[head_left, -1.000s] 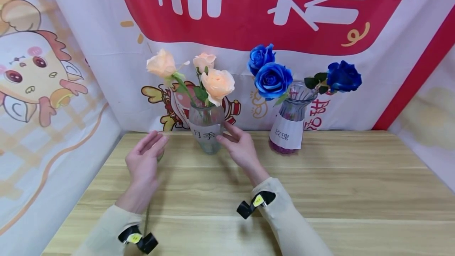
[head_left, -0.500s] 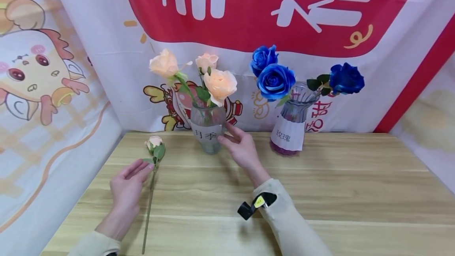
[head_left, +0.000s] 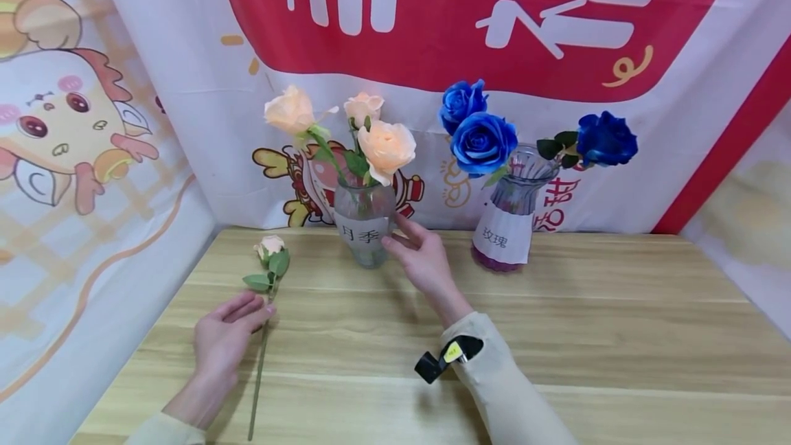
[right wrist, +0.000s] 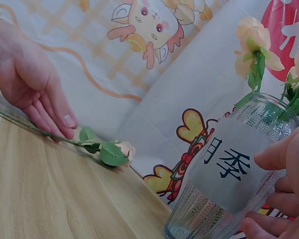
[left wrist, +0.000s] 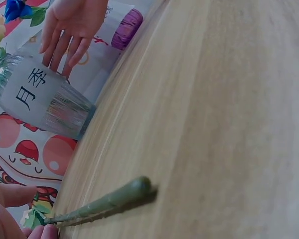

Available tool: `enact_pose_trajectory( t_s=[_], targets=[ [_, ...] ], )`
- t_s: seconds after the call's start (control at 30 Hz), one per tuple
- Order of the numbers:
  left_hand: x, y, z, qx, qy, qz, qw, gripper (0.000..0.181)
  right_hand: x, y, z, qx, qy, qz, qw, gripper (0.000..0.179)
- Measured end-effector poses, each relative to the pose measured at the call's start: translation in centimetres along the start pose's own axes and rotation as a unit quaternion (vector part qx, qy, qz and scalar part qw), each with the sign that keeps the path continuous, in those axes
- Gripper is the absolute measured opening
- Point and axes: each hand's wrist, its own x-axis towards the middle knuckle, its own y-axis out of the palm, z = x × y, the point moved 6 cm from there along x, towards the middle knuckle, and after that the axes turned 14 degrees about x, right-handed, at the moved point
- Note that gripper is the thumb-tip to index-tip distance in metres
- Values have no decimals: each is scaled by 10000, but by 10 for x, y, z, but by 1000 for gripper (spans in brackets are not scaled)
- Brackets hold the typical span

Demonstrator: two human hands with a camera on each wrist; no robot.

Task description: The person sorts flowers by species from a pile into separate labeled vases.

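A single pale peach rose (head_left: 270, 248) lies on the table at the left, its green stem running toward the front. My left hand (head_left: 225, 335) is at the upper stem, thumb and fingers apart, fingertips right at the stem in the right wrist view. My right hand (head_left: 426, 266) rests against the right side of a clear glass vase (head_left: 364, 204), thumb at the edge of its white paper label and the other fingers along its side. Three peach roses (head_left: 386, 146) stand in this vase. The left wrist view shows the stem's cut end (left wrist: 139, 186) close up.
To the right, a second glass vase (head_left: 519, 191) with a purple base and a white label holds three blue roses (head_left: 485, 143). A printed cloth (head_left: 371, 53) hangs behind the wooden table (head_left: 618, 335), and another patterned sheet (head_left: 123, 280) borders its left side.
My left hand has moved back from beside the rose's head to its stem, uncovering the flower and leaves. My right hand stays at the vase; the head view has shifted slightly.
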Motion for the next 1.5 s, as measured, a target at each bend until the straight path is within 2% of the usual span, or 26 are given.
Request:
enact_pose_trajectory(
  t_s=[0.2,0.77,1.0,1.1,1.2,1.4,1.5],
  targets=[
    [2,4,0,298,120,81,9994,71,0,0,-1,-24,-6,-20,10000,63],
    [7,2,1,598,240,138,9978,68,0,2,-1,-151,160,-11,9998,64],
    [10,2,-11,-417,129,559,9975,64,1,1,-2,-111,194,6,9998,64],
    [12,2,-19,-653,85,643,9958,46,1,1,-2,-99,195,-13,9998,64],
    [12,4,-28,-1060,-14,837,9908,28,0,0,-1,-110,199,-23,9997,63],
    [12,6,-52,-2074,-219,1255,9699,37,0,0,-1,-88,220,-24,9997,62],
    [11,5,-67,-2685,-368,1439,9517,36,0,-1,-1,-87,207,-29,9997,62]
  ],
)
